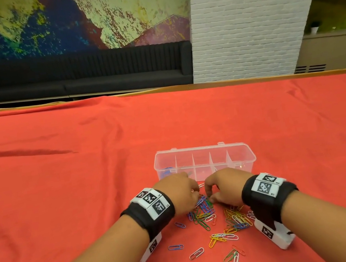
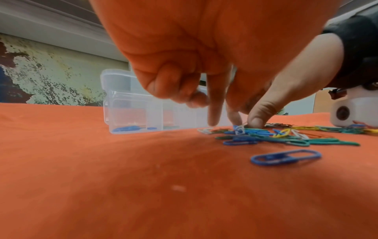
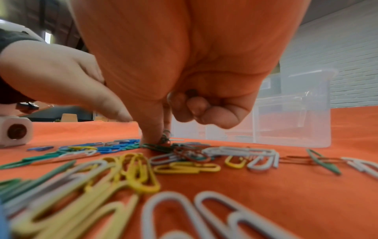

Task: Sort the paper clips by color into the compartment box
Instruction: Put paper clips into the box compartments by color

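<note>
A clear compartment box [image 1: 203, 148] stands open on the red cloth, with blue clips [image 1: 165, 173] in its leftmost compartment. In front of it lies a pile of coloured paper clips [image 1: 205, 214]. Both hands hover over the pile's far end. My left hand [image 1: 186, 193] points its index finger [image 2: 213, 113] straight down onto the cloth beside the clips; its outer fingers are curled. My right hand [image 3: 159, 134] pinches a clip [image 3: 165, 138] between thumb and index finger at the pile's edge. That clip's colour is hard to tell.
More clips are scattered toward me, among them a lone blue one [image 1: 175, 247] and a white one [image 1: 196, 253]. White camera blocks hang under both wrists [image 1: 150, 248] [image 1: 276, 236]. Red cloth [image 1: 61, 185] spreads wide on all sides.
</note>
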